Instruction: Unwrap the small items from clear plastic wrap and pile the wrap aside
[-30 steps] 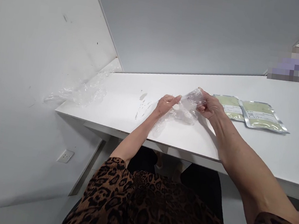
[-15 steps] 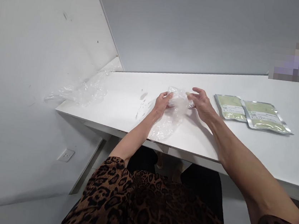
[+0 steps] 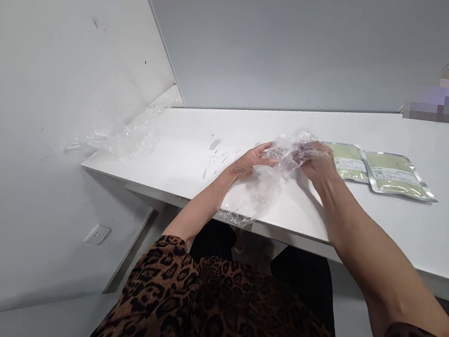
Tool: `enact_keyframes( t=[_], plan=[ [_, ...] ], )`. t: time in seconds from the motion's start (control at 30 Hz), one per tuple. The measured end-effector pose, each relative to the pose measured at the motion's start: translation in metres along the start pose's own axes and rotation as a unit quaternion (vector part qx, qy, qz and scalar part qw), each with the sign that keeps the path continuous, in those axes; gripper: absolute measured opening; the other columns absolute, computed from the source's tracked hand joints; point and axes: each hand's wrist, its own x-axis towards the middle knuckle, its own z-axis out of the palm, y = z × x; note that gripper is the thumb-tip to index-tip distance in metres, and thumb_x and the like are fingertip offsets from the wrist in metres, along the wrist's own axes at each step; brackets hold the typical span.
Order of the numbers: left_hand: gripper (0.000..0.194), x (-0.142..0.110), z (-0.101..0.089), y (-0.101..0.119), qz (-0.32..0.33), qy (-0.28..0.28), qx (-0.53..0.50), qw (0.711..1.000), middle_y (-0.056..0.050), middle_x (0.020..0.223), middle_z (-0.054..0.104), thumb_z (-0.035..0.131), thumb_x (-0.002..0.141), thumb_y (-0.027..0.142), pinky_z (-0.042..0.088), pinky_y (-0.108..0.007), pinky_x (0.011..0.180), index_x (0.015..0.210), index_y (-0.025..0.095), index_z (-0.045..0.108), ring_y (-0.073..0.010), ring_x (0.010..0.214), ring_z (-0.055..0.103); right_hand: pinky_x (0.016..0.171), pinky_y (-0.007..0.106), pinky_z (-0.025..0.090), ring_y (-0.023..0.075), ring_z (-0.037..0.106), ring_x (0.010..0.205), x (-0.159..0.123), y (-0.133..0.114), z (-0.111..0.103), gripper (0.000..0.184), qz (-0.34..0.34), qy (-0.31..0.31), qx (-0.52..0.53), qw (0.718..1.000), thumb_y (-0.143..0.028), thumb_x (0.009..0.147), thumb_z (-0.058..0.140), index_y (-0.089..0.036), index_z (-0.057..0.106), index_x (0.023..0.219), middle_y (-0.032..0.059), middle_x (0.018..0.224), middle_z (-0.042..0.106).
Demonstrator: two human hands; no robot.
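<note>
A crumpled clear plastic bag [image 3: 262,194] lies between my hands, its lower end draped to the table's front edge. My left hand [image 3: 251,163] holds the bag's left side, thumb and fingers closed on the film and the fingertips partly covered by it. On the other side my right hand [image 3: 318,158] grips the bunched upper part, with film over its fingers. Just beyond the right hand lies a flat silver-edged pouch [image 3: 349,161] with a pale green face and white label, partly hidden by that hand. A second such pouch [image 3: 398,175] overlaps it on the right.
More crumpled clear plastic [image 3: 131,136] lies at the table's left end, against the wall. The white table [image 3: 186,148] has grey smudges left of my hands. A grey panel [image 3: 294,52] rises along its back edge. A blurred purple patch [image 3: 445,99] shows at the far right.
My right hand has moved right and closed on the film, spreading the bunched plastic upward and to the right. My left hand's fingers have stretched out further along the bag. The pouches have stayed put.
</note>
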Motion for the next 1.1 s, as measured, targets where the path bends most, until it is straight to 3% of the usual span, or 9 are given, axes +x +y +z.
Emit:
enact_keyframes(
  t=[0.1, 0.17, 0.27, 0.37, 0.47, 0.63, 0.8, 0.93, 1.1],
  plan=[
    [0.068, 0.002, -0.002, -0.001, 0.001, -0.017, 0.009, 1.0, -0.012, 0.141, 0.071, 0.091, 0.073, 0.014, 0.058, -0.042, 0.107, 0.136, 0.026, 0.07, -0.0275, 0.124, 0.071, 0.049, 0.026, 0.054, 0.0168, 0.063, 0.064, 0.002, -0.003, 0.002, 0.039, 0.057, 0.043, 0.037, 0.997, -0.059, 0.092, 0.07, -0.025, 0.054, 0.081, 0.0031, 0.072, 0.062],
    [0.067, 0.003, -0.001, -0.001, 0.034, 0.032, -0.02, 0.999, -0.01, 0.135, 0.073, 0.087, 0.078, 0.015, 0.057, -0.04, 0.108, 0.141, 0.026, 0.065, -0.0248, 0.12, 0.073, 0.058, 0.032, 0.061, 0.0222, 0.072, 0.082, -0.005, -0.006, 0.006, 0.049, 0.077, 0.03, 0.061, 0.995, -0.073, 0.098, 0.053, -0.024, 0.059, 0.094, 0.0091, 0.086, 0.069],
    [0.072, 0.002, 0.002, -0.001, 0.08, 0.12, -0.057, 0.988, -0.006, 0.121, 0.076, 0.083, 0.083, 0.012, 0.055, -0.038, 0.11, 0.147, 0.026, 0.055, -0.0199, 0.113, 0.075, 0.062, 0.036, 0.064, 0.0279, 0.073, 0.095, -0.02, -0.007, 0.016, 0.06, 0.091, -0.055, 0.035, 0.994, -0.08, 0.086, 0.066, -0.023, 0.064, 0.106, 0.0126, 0.099, 0.073],
    [0.077, 0.0, 0.006, -0.001, 0.078, 0.136, -0.058, 0.986, -0.004, 0.114, 0.077, 0.084, 0.081, 0.009, 0.054, -0.039, 0.11, 0.148, 0.028, 0.053, -0.0194, 0.111, 0.075, 0.059, 0.029, 0.059, 0.0213, 0.07, 0.08, -0.032, -0.005, 0.023, 0.048, 0.087, -0.132, -0.044, 0.986, -0.056, 0.071, 0.093, -0.022, 0.068, 0.094, 0.0062, 0.089, 0.072],
    [0.074, 0.001, 0.006, -0.002, 0.062, 0.121, -0.074, 0.988, -0.005, 0.116, 0.077, 0.085, 0.08, 0.008, 0.055, -0.041, 0.109, 0.145, 0.028, 0.056, -0.021, 0.112, 0.075, 0.053, 0.023, 0.051, 0.0128, 0.061, 0.064, -0.034, -0.003, 0.024, 0.043, 0.056, -0.123, -0.084, 0.987, -0.04, 0.063, 0.1, -0.021, 0.065, 0.078, 0.0007, 0.074, 0.067],
    [0.081, 0.009, 0.002, 0.0, 0.098, 0.19, -0.134, 0.968, -0.004, 0.128, 0.074, 0.083, 0.081, 0.006, 0.054, -0.039, 0.111, 0.15, 0.032, 0.049, -0.0193, 0.121, 0.072, 0.048, 0.025, 0.048, 0.0126, 0.059, 0.058, -0.034, -0.006, 0.022, 0.049, 0.057, -0.125, -0.103, 0.985, -0.054, 0.066, 0.095, -0.022, 0.066, 0.087, -0.0001, 0.073, 0.065],
    [0.075, 0.009, -0.002, 0.011, 0.133, 0.235, -0.186, 0.945, -0.005, 0.134, 0.073, 0.077, 0.086, 0.003, 0.054, -0.033, 0.11, 0.151, 0.028, 0.048, -0.018, 0.128, 0.071, 0.048, 0.024, 0.045, 0.0117, 0.056, 0.058, -0.052, -0.001, 0.028, 0.077, 0.109, -0.245, -0.219, 0.938, -0.026, 0.049, 0.097, -0.025, 0.063, 0.118, -0.0036, 0.079, 0.066],
    [0.041, 0.011, -0.015, 0.025, 0.139, 0.269, -0.291, 0.908, -0.009, 0.134, 0.074, 0.066, 0.094, 0.004, 0.055, -0.026, 0.105, 0.134, 0.016, 0.063, -0.0184, 0.133, 0.068, 0.048, 0.023, 0.04, 0.0105, 0.05, 0.055, -0.07, -0.005, 0.025, 0.065, 0.084, -0.332, -0.294, 0.892, -0.027, 0.056, 0.092, -0.024, 0.064, 0.115, -0.0073, 0.068, 0.059],
    [0.014, 0.008, -0.017, 0.029, 0.108, 0.197, -0.322, 0.92, -0.007, 0.115, 0.078, 0.061, 0.099, 0.008, 0.057, -0.03, 0.106, 0.107, 0.013, 0.071, -0.0202, 0.127, 0.071, 0.086, 0.037, 0.06, 0.0251, 0.071, 0.104, -0.088, -0.033, -0.004, 0.052, 0.081, -0.412, -0.35, 0.837, -0.045, 0.075, 0.092, -0.026, 0.075, 0.12, 0.0071, 0.113, 0.075]
  ],
)
